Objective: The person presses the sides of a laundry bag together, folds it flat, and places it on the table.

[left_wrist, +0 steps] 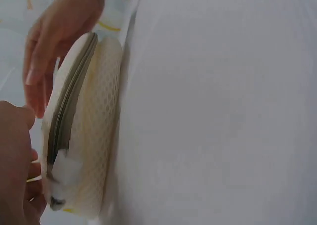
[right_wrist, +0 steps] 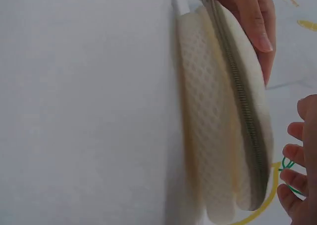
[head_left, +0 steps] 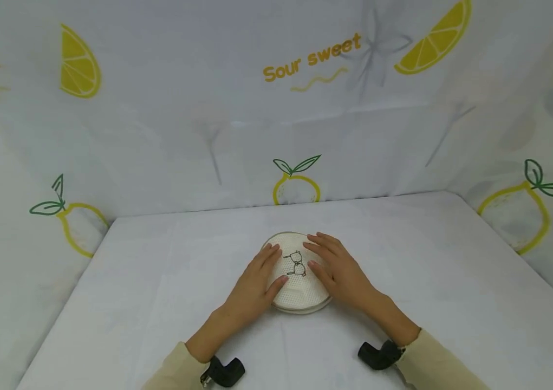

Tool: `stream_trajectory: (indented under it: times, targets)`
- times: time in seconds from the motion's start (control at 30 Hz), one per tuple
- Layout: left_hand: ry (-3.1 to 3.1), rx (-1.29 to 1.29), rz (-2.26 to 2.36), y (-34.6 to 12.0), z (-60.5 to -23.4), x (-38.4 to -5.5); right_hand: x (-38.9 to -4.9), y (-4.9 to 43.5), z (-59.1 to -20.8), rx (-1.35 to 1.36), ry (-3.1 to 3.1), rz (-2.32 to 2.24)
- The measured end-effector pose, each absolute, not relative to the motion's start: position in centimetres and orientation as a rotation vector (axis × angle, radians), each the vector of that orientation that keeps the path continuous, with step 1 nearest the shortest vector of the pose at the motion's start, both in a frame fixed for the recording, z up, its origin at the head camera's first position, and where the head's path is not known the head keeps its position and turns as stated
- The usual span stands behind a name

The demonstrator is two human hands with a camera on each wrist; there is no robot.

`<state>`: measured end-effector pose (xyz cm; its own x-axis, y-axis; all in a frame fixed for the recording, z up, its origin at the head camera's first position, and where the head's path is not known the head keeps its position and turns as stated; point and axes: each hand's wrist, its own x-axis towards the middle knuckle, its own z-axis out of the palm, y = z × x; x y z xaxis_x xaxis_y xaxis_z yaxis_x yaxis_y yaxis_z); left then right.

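Note:
A round cream mesh laundry bag (head_left: 300, 292) with a small line drawing on top lies flat on the white-covered table. My left hand (head_left: 254, 281) rests along its left side, with extended fingers over the top. From the right, my right hand (head_left: 342, 268) lies with its fingers spread over the bag's upper right part. Side-on in the left wrist view, the bag (left_wrist: 104, 101) shows puffy mesh walls and a white tag (left_wrist: 67, 168) near one end. A greenish-grey zipper (right_wrist: 242, 101) runs along its edge in the right wrist view.
The table (head_left: 169, 271) is covered in plain white cloth and meets a white backdrop (head_left: 159, 135) printed with lemons and lettering. Black wrist devices (head_left: 225, 372) sit below the light sleeves (head_left: 179, 371).

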<state>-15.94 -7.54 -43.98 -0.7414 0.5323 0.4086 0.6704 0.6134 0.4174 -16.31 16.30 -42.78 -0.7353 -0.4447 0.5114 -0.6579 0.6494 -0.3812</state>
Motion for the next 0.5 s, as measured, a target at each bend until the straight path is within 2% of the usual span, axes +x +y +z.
stream_trajectory:
  times: [0.2, 0.37, 0.5]
  targets:
    - [-2.513, -1.262, -0.62, -9.4, -41.6, -18.3, -16.3, 16.6, -41.1, 1.218, -2.329, 0.787]
    - [-2.518, -1.505, -0.446, -9.5, -40.8, -21.3, -15.8, 15.6, -41.2, 1.654, -2.203, 0.478]
    - [-2.527, -1.619, -0.388, -9.0, -41.2, -23.1, -15.7, 14.4, -41.8, 1.878, -2.127, 0.282]
